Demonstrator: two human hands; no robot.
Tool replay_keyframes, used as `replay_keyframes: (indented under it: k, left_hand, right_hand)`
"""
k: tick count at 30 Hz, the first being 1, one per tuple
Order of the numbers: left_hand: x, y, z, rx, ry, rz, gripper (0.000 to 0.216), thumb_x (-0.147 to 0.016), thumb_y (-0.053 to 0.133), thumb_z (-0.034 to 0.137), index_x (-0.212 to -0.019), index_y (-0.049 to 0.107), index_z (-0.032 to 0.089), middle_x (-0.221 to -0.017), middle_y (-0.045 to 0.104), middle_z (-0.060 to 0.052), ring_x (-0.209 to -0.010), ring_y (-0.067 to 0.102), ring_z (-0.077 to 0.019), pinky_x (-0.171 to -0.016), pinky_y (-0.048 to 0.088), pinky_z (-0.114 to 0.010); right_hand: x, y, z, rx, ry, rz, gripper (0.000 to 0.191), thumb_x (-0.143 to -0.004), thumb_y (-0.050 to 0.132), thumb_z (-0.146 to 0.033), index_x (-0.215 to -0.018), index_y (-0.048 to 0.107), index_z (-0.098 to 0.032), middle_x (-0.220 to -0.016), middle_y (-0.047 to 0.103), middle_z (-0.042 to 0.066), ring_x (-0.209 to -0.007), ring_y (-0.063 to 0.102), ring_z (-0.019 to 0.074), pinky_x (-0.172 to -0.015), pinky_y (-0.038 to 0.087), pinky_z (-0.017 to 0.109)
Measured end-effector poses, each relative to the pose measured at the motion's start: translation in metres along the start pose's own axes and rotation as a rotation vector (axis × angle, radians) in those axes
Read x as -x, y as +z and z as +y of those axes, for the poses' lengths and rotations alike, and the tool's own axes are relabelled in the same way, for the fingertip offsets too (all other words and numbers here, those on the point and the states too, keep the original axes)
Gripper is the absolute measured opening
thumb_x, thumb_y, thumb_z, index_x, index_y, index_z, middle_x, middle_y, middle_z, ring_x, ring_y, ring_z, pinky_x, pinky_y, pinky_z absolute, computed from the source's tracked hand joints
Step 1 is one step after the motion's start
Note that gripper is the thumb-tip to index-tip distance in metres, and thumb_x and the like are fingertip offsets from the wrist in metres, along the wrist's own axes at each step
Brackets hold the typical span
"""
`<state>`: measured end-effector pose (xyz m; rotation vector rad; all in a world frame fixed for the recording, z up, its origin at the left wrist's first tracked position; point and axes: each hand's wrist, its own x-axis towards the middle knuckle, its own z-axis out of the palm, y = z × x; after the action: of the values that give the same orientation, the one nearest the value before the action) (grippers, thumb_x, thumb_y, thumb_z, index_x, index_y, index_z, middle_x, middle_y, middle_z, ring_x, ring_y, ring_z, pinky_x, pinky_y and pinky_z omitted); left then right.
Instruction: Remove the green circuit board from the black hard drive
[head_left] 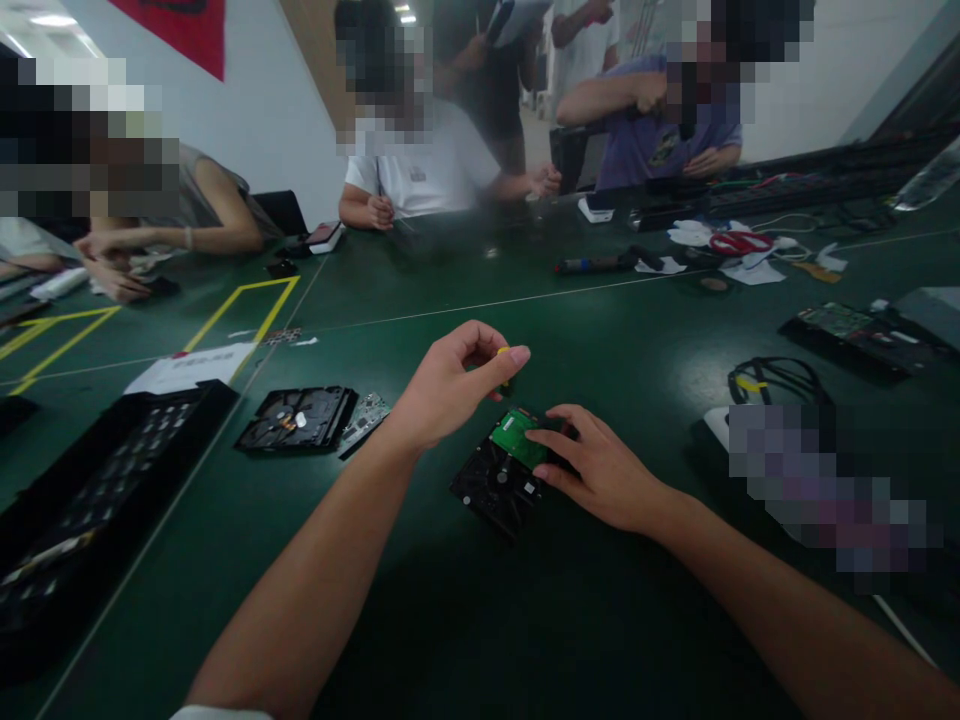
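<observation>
A black hard drive (pixel 496 485) with a green circuit board (pixel 517 438) on top lies on the dark green table (pixel 480 600) in front of me. My right hand (pixel 600 465) rests on the drive's right side, fingers curled against the board and case. Just above the drive, my left hand (pixel 454 385) is closed in a pinch on a small tool with a yellow handle (pixel 503 352), its tip pointing down toward the board.
An opened drive (pixel 298 417) and a loose circuit board (pixel 365 413) lie to the left, beside a black tray (pixel 97 480). Cables (pixel 776 380) and more drives (pixel 855 335) sit at the right. Several other people work along the far side.
</observation>
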<state>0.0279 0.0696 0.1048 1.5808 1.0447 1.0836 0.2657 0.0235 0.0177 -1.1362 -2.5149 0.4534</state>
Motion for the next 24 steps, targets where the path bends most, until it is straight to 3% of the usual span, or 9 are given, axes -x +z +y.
replay_keyframes:
  k: [6,12,20,24]
  left_hand:
    - [-0.0005,-0.0024,-0.0005,0.058,-0.019,-0.057,0.034,-0.092,0.07,0.05,-0.105,0.069,0.019,-0.095,0.067,-0.006,-0.088,0.066,-0.0174,-0.071,0.06,-0.027]
    - [-0.0017,-0.0026,-0.0028,0.119,-0.024,-0.034,0.034,-0.094,0.067,0.052,-0.106,0.072,0.02,-0.104,0.07,-0.008,-0.098,0.068,-0.0201,-0.073,0.061,-0.029]
    - [-0.0009,-0.0019,0.0,0.284,-0.101,-0.054,0.026,-0.098,0.061,0.041,-0.109,0.07,0.019,-0.109,0.071,-0.009,-0.107,0.067,-0.0219,-0.084,0.062,-0.033]
    - [-0.0012,-0.0028,0.0002,0.182,-0.08,-0.032,0.028,-0.095,0.065,0.044,-0.107,0.07,0.019,-0.11,0.07,-0.009,-0.104,0.067,-0.0213,-0.079,0.062,-0.032]
  right_hand:
    - [-0.0002,0.0018,0.0006,0.014,-0.008,0.022,0.045,-0.104,0.052,-0.051,-0.141,0.062,-0.029,-0.143,0.048,0.015,-0.113,0.059,0.0301,-0.099,0.052,0.056]
    - [-0.0002,0.0025,0.0017,0.019,-0.009,0.017,0.046,-0.104,0.052,-0.053,-0.142,0.061,-0.029,-0.144,0.047,0.015,-0.115,0.058,0.0302,-0.1,0.051,0.055]
    - [-0.0001,0.0003,0.0002,0.014,0.008,-0.01,0.048,-0.104,0.049,-0.055,-0.144,0.059,-0.03,-0.144,0.046,0.015,-0.115,0.057,0.0302,-0.098,0.052,0.055]
    - [-0.0002,0.0016,0.0013,0.016,0.006,-0.002,0.048,-0.104,0.05,-0.055,-0.144,0.059,-0.029,-0.144,0.046,0.015,-0.115,0.057,0.03,-0.099,0.052,0.055]
